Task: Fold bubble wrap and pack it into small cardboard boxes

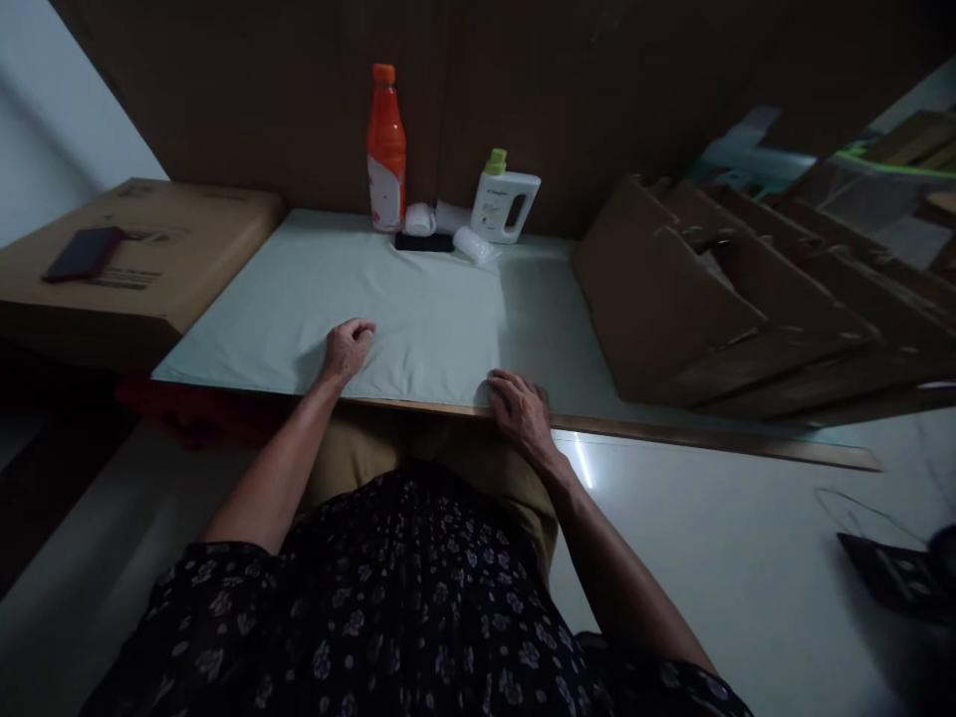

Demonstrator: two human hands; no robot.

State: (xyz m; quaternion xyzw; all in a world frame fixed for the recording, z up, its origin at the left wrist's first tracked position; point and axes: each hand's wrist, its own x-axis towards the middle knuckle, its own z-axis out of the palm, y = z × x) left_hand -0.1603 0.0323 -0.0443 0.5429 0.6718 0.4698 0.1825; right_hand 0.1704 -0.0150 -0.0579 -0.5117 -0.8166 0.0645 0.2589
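Note:
My left hand (350,349) rests on the pale green cloth (433,309) that covers the table, its fingers curled into a loose fist with nothing showing in them. At the table's front edge lies my right hand (521,403), palm down, fingers laid out on the cloth and holding nothing. Beyond both hands, at the back, stand an orange bottle (386,149) and a white jug with a green cap (508,204). Between them are a white roll (419,220), a dark flat object (423,242) and a clear-wrapped white roll (473,245).
A large cardboard box (224,219) with a dark red booklet (86,253) on top stands at the left. Several cardboard holders (664,299) fill the right side of the table. A brown panel (299,100) rises behind. A dark device (888,573) lies at lower right.

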